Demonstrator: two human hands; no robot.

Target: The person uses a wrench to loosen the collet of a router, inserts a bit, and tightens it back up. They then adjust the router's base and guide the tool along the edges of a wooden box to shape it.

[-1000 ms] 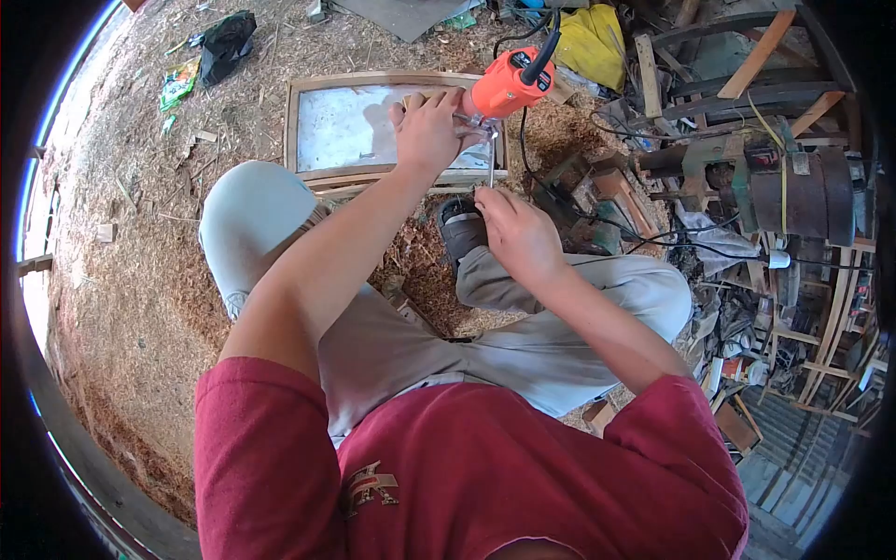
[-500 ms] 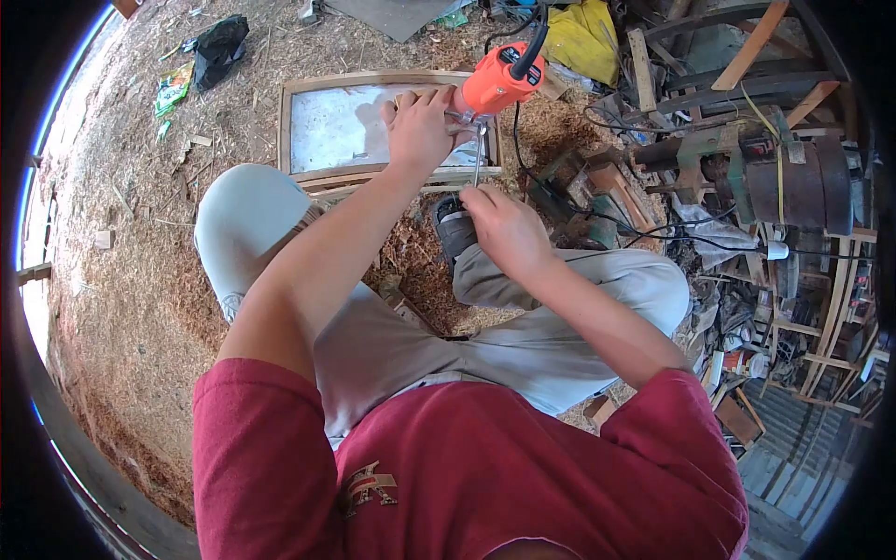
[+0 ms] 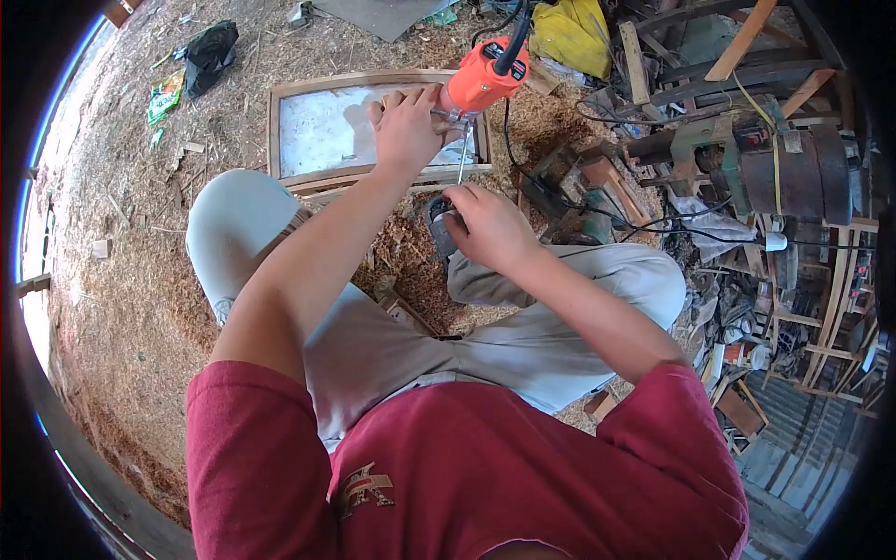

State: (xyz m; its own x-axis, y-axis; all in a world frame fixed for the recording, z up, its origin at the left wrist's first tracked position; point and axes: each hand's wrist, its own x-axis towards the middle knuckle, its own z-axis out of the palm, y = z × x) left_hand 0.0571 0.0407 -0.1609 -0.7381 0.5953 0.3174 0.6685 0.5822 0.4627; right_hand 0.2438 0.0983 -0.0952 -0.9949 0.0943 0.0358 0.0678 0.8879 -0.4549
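An orange trim router [image 3: 483, 82] with a black cord lies over the far right corner of a wooden frame. My left hand [image 3: 408, 131] is closed at the router's metal end, its thumb underneath and its fingers on top. Part of what this hand grips is hidden by the fingers. From the metal end, a slim metal wrench [image 3: 464, 154] runs down toward me. My right hand [image 3: 495, 226] has its curled fingers at the near end of this wrench, the thumb lower and apart from the forefinger.
Beneath the router lies the wooden frame with a white panel [image 3: 322, 126]. Shavings cover the ground between my bent legs. A belt-driven machine [image 3: 728, 173], cords and scrap wood crowd the right. A yellow sack [image 3: 571, 42] and a black bag [image 3: 210, 58] lie farther off.
My right hand has shifted slightly; its thumb has dropped away from the wrench's near end. My left hand and the router keep their place over the frame. The whole view has drifted slightly.
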